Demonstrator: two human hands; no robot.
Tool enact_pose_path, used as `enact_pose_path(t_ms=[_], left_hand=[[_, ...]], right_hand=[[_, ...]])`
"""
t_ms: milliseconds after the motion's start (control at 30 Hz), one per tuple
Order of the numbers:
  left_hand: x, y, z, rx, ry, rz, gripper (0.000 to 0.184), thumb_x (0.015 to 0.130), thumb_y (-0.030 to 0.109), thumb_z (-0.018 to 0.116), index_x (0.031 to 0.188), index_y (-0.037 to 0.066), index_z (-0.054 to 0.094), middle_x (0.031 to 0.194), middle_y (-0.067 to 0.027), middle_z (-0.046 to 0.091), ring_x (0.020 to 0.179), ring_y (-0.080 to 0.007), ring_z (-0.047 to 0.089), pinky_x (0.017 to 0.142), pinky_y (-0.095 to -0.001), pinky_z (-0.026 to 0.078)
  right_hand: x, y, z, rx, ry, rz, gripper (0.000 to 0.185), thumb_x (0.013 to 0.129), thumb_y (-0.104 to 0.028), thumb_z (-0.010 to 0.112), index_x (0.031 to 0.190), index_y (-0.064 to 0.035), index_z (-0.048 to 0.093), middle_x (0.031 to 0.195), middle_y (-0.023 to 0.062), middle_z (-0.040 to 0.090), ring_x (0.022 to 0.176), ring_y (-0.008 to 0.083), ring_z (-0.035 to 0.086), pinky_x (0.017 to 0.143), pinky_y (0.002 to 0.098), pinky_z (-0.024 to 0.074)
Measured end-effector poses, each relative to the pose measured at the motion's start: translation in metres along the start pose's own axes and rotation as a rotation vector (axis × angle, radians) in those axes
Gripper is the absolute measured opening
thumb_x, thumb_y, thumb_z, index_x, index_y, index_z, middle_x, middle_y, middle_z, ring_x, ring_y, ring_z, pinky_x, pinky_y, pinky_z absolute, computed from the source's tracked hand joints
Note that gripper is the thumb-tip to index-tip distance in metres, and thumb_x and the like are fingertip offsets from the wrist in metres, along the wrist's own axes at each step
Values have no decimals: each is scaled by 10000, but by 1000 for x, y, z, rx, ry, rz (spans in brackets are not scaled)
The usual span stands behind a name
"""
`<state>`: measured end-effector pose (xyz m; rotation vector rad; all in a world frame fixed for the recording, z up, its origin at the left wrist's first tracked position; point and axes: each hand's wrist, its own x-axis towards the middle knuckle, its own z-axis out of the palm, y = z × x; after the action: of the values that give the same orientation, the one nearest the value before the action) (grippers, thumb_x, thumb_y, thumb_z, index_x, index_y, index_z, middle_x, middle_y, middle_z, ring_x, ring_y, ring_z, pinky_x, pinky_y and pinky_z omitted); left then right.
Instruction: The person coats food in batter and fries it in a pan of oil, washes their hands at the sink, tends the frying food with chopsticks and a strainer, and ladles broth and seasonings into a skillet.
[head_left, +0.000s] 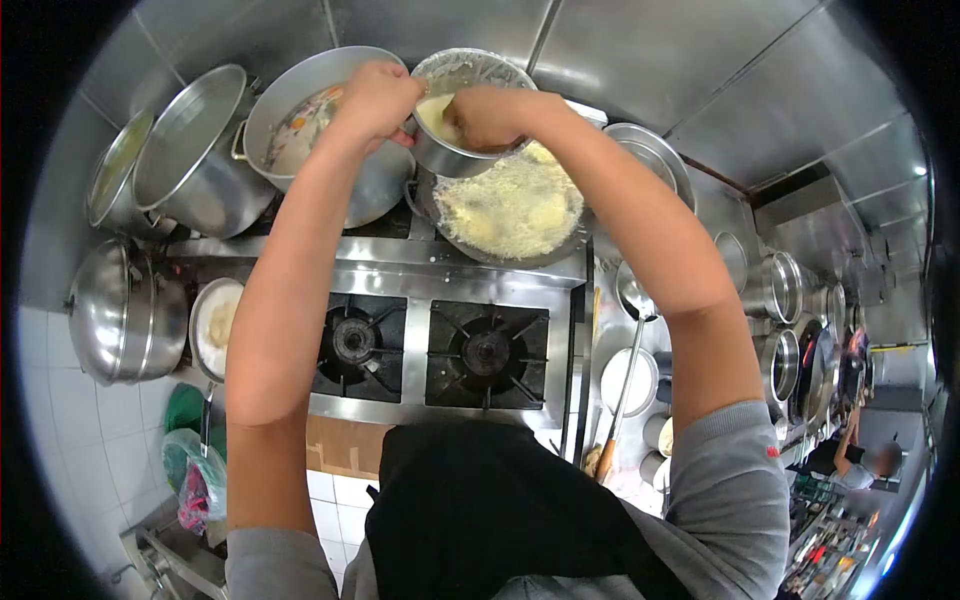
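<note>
Both arms reach forward over the stove to a metal pot [465, 165] that holds a pale yellow mixture [436, 118]. My left hand [380, 103] is at the pot's left rim, its fingers bent together; what they hold, if anything, is too small to tell. Inside the pot, low against the mixture, my right hand [485, 118] has its fingers curled, and their tips are hidden. Just below the pot, a wide pan [460, 245] is full of frothy yellow pieces [510, 205] in bubbling liquid.
Large pots [195, 150] stand at the back left, one [262, 140] with orange bits in liquid. Two burners [487, 352] are nearer me. A ladle [625, 390] lies on the right counter. A handled pan [215, 330] is at left. Another person [855, 465] is far right.
</note>
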<state>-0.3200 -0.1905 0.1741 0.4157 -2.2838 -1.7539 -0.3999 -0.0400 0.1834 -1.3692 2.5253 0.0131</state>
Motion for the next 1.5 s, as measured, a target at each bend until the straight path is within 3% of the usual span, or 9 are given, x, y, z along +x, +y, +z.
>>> enact_pose_path(t_ms=[133, 333, 467, 533, 600, 700, 1233, 1300, 1500], left_hand=[[18, -3, 14, 57, -90, -74, 169, 830, 161, 569, 797, -3, 587, 741, -50, 550, 673, -166, 568, 514, -368, 573], [42, -9, 23, -3, 14, -7, 194, 775, 151, 592, 680, -15, 558, 620, -60, 494, 515, -202, 542, 437, -352, 528], [51, -15, 12, 52, 61, -25, 193, 781, 150, 591, 674, -5, 547, 620, -46, 478, 527, -188, 526, 432, -349, 523], [49, -13, 6, 30, 75, -32, 192, 784, 150, 591, 672, 0, 545, 623, -43, 477, 532, -184, 522, 431, -350, 522], [48, -13, -2, 144, 12, -85, 186, 846, 182, 579, 810, 0, 589, 795, -66, 565, 679, -157, 584, 481, -324, 571], [48, -14, -7, 148, 14, -84, 181, 848, 180, 577, 808, 5, 594, 770, -64, 580, 649, -156, 592, 480, -310, 567], [21, -15, 7, 36, 82, -61, 194, 796, 144, 596, 692, -20, 586, 661, -70, 532, 582, -186, 561, 457, -357, 547], [19, -18, 8, 141, 18, -131, 203, 833, 144, 556, 881, -44, 614, 788, -93, 592, 679, -198, 623, 501, -333, 575], [9, -34, 35, -34, 132, -136, 149, 775, 86, 570, 733, -56, 580, 667, -134, 565, 576, -241, 601, 428, -381, 545]], right_hand=[[-16, 45, -32, 25, 294, -52, 382, 722, -126, 645, 1097, -52, 640, 999, 170, 660, 912, 321, 631, 816, 378, 491], [-52, 97, -79, 173, 394, 38, 240, 752, -133, 593, 942, -2, 657, 906, 224, 654, 880, 357, 628, 789, 407, 483], [-16, 174, -50, 178, 348, 50, 234, 741, -98, 619, 957, -14, 648, 831, 125, 663, 761, 210, 619, 703, 335, 477], [-8, 179, -45, 100, 359, 92, 216, 743, -98, 607, 936, -11, 649, 797, 117, 661, 729, 193, 615, 681, 329, 476], [0, 181, -39, 114, 278, 150, 230, 729, -150, 641, 923, -29, 651, 887, 187, 668, 848, 359, 632, 766, 423, 488], [16, 187, -29, 49, 314, 134, 201, 732, -111, 590, 887, -6, 661, 730, 120, 664, 655, 224, 623, 637, 352, 487], [0, 206, -55, 203, 427, 157, 170, 740, -114, 621, 879, -20, 644, 787, 125, 670, 735, 248, 640, 696, 356, 495], [-3, 202, -53, 97, 520, 109, 204, 727, -163, 641, 881, -30, 655, 855, 199, 662, 854, 365, 631, 771, 419, 491], [-20, 177, -44, 266, 749, 146, 201, 736, -138, 651, 903, -27, 645, 859, 188, 664, 825, 350, 641, 755, 395, 501]])
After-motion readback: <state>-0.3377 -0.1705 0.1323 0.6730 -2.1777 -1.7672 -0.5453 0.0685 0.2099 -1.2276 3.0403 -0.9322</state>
